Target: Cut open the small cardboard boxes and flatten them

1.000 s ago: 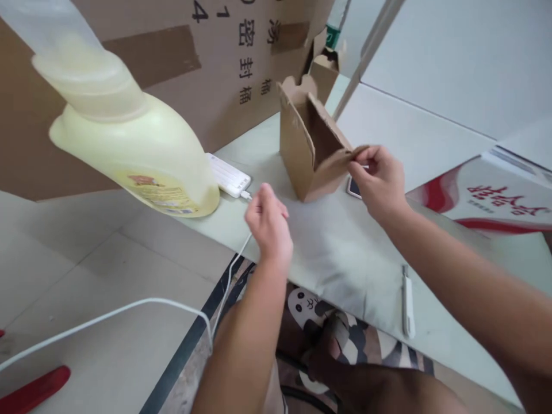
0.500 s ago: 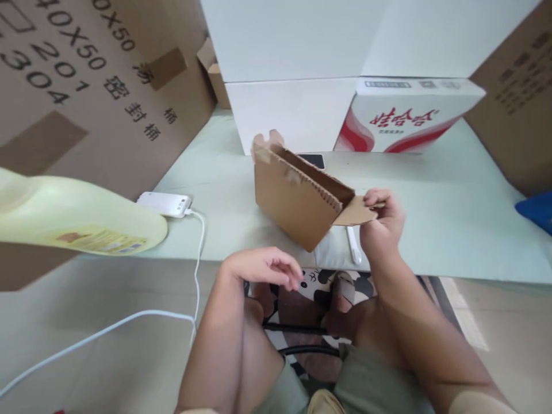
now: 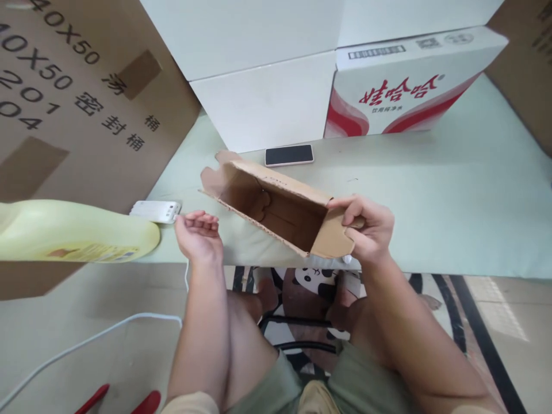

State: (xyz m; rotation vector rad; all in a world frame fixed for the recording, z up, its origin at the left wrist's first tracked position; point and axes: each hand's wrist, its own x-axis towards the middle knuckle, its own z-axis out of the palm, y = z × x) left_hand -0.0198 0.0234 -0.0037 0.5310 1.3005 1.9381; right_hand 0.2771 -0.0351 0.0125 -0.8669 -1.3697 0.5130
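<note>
Right hand [image 3: 371, 227]: closed in a pinch on the end flap of a brown cardboard box [image 3: 295, 204], thumb below, index finger stretched along the flap's upper edge. Left hand [image 3: 199, 233]: palm turned up, fingers spread a little and loosely curled, clear of the box's near wall.

The box lay between the two hands, slanting from beyond the left hand's fingertips down to the right hand's grip. Its opening faced up toward the wearer, inner walls and floor visible; the notched flaps at the far-left end stood outward. Whether its base rested on the tabletop [image 3: 448, 201] could not be told.

Just left of the left hand: a white power bank [image 3: 153, 211], its plug end beside the thumb; contact there was unclear. Farther left, a pale yellow bottle [image 3: 81, 230] overlapped the power bank in view. A white cable [image 3: 107, 330] ran below and left of the same hand.

Beyond both hands, behind the box: a dark-screened phone [image 3: 288, 155], lying flat before a plain white carton [image 3: 263, 106]. Beyond the right hand: a white carton with red lettering [image 3: 401, 95]. Beneath the gripped flap, close to the right hand, the white end of a small object [image 3: 347, 259] showed; the rest was hidden.
</note>
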